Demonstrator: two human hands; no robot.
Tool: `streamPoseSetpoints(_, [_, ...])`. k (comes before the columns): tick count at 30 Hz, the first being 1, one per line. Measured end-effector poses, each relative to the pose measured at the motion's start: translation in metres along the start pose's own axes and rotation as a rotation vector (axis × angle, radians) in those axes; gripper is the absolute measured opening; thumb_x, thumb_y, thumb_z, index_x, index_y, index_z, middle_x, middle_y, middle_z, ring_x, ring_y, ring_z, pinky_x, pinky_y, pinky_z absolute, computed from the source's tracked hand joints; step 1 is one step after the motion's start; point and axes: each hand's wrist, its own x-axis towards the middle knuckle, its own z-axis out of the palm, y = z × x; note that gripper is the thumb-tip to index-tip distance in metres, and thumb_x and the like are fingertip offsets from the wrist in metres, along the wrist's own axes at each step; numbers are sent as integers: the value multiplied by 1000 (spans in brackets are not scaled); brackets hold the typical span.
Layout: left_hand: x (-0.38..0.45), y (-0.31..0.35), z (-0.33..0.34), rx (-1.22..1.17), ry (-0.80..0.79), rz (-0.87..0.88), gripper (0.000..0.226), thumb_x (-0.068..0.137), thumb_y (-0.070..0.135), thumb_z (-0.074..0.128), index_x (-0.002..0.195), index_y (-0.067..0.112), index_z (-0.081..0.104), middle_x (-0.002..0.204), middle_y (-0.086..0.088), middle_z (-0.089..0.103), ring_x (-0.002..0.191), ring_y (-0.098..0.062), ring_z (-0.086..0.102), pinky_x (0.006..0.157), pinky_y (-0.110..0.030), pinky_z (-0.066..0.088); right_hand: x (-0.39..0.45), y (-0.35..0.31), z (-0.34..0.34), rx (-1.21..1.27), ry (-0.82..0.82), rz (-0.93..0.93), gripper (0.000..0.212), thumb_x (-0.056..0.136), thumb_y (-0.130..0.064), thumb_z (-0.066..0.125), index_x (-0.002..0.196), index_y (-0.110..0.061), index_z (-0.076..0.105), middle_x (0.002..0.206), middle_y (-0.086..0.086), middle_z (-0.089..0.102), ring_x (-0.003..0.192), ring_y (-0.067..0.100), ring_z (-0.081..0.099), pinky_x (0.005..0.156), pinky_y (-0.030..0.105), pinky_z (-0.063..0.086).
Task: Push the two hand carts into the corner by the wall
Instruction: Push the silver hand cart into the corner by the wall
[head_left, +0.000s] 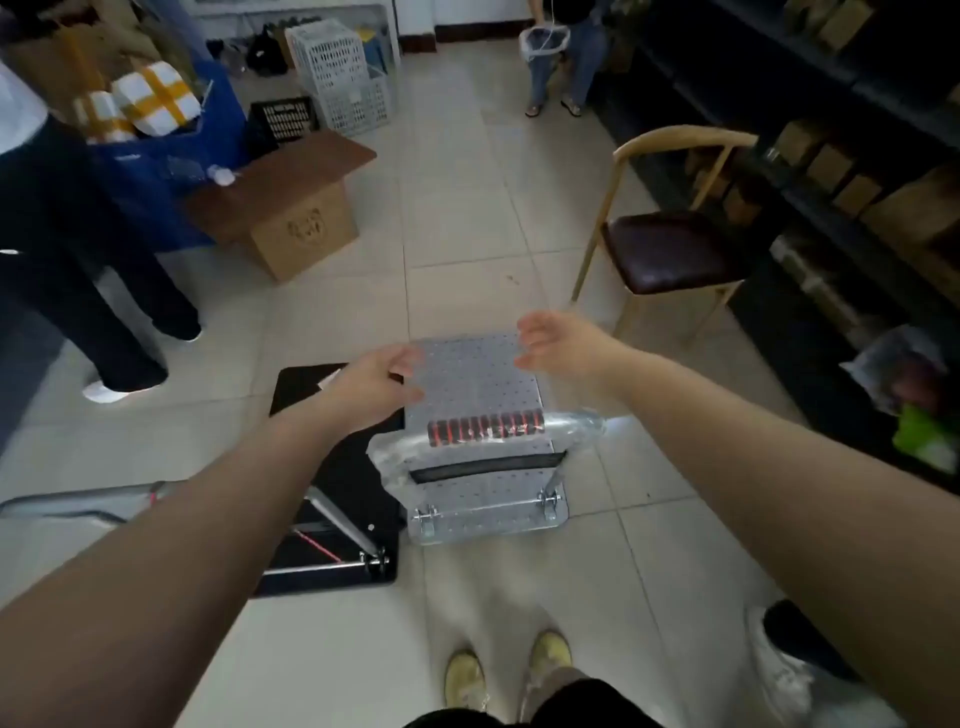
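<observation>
A silver perforated hand cart (480, 382) stands on the tiled floor in front of me. Its handle (485, 428), wrapped in clear plastic with a red-and-black grip, faces me. To its left lies a black hand cart (358, 488) with a folded silver handle. My left hand (376, 387) hovers over the gap between the two carts, fingers apart, holding nothing. Above the silver cart's far right corner my right hand (558, 343) is stretched out with fingers spread. Neither hand touches a handle.
A wooden chair (670, 249) stands to the right by dark shelving (852, 171). At left are a cardboard box (291, 218), a blue bag (156, 171) and a person's legs (93, 291). White crates (343, 78) and another person (561, 67) stand at the back.
</observation>
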Motion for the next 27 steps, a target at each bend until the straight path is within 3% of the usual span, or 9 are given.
streamPoseSetpoints(3, [11, -12, 19, 100, -39, -26, 52, 90, 15, 60, 140, 15, 43, 138, -8, 52, 104, -18, 55, 85, -26, 43, 13, 16, 9, -133, -39, 21, 56, 89, -8, 63, 140, -8, 40, 140, 10, 49, 127, 26, 49, 108, 32, 38])
streamPoseSetpoints(6, [24, -24, 43, 235, -94, -70, 55, 89, 21, 62, 140, 20, 42, 141, -3, 51, 120, -21, 55, 94, -31, 46, 29, 36, 25, -278, -83, 30, 57, 89, -10, 62, 141, -9, 40, 142, 8, 48, 129, 24, 48, 107, 31, 38])
streamPoseSetpoints(9, [37, -32, 65, 341, -140, -68, 38, 87, 18, 61, 124, 21, 55, 122, -4, 62, 109, -24, 62, 89, -39, 51, 44, 55, 40, -453, -125, 51, 55, 89, -13, 63, 140, -12, 42, 138, 8, 52, 124, 27, 52, 105, 37, 43])
streamPoseSetpoints(12, [48, -38, 80, 443, -157, -36, 21, 85, 16, 60, 105, 21, 59, 104, -3, 61, 87, -23, 63, 80, -40, 55, 57, 76, 55, -629, -145, 64, 32, 89, -12, 58, 120, -17, 56, 113, 6, 64, 102, 25, 62, 90, 37, 52])
streamPoseSetpoints(15, [60, -43, 87, 553, -94, 24, 10, 85, 13, 58, 89, 22, 57, 96, -3, 58, 68, -20, 57, 65, -34, 52, 68, 89, 63, -785, -92, 44, 14, 89, -9, 55, 96, -20, 58, 82, 0, 60, 79, 20, 62, 73, 32, 55])
streamPoseSetpoints(18, [70, -50, 93, 634, -45, 21, 17, 87, 14, 53, 79, 29, 53, 89, 2, 52, 65, -22, 54, 63, -33, 51, 76, 89, 64, -906, -64, 23, 11, 89, -10, 57, 91, -21, 60, 69, -4, 50, 72, 19, 57, 57, 26, 45])
streamPoseSetpoints(21, [76, -53, 96, 673, -17, -30, 33, 85, 18, 54, 59, 32, 40, 73, 5, 43, 65, -24, 54, 68, -40, 54, 82, 88, 66, -965, -82, 52, 5, 88, -12, 61, 87, -17, 61, 65, -3, 45, 72, 19, 55, 60, 27, 44])
streamPoseSetpoints(25, [80, -45, 89, 702, -61, -31, 29, 82, 17, 55, 56, 25, 46, 61, 5, 41, 65, -22, 52, 51, -22, 34, 87, 86, 66, -935, -107, 112, 10, 88, -12, 62, 83, -14, 54, 63, -1, 43, 72, 20, 53, 63, 27, 43])
streamPoseSetpoints(27, [85, -42, 84, 703, -84, -42, 27, 82, 20, 56, 56, 20, 48, 59, 4, 44, 64, -21, 51, 48, -20, 28, 90, 85, 66, -929, -102, 125, 10, 88, -12, 61, 83, -14, 52, 63, -1, 42, 74, 21, 53, 66, 28, 44])
